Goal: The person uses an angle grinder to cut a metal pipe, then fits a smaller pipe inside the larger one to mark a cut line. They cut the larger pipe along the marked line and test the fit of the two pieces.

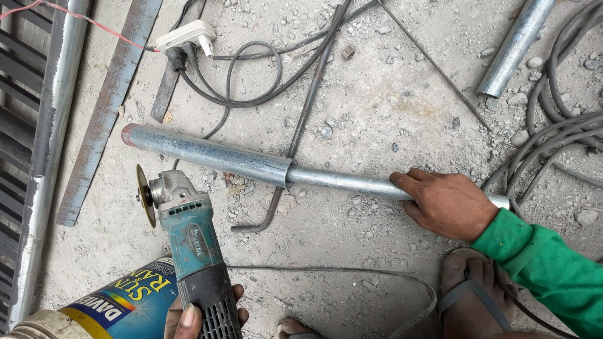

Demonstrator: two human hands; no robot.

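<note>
My left hand (188, 318) grips the rear handle of a teal angle grinder (188, 238) at the bottom. Its thin disc (146, 196) stands on edge just below the left part of a wide galvanised pipe (207, 149), apart from it. This pipe lies on the concrete floor, and a narrower pipe (339, 181) runs out of its right end. My right hand (446, 204), in a green sleeve, is closed over the narrower pipe near its right end.
A blue paint can (125, 304) lies by the grinder. A white plug adaptor (186, 34) and black cables (251, 94) lie at the top, with more cables (559, 138) at right. Another pipe (515, 47), flat steel bars (107, 107), a bent rod (301, 125) and my sandalled foot (471, 295) surround the work.
</note>
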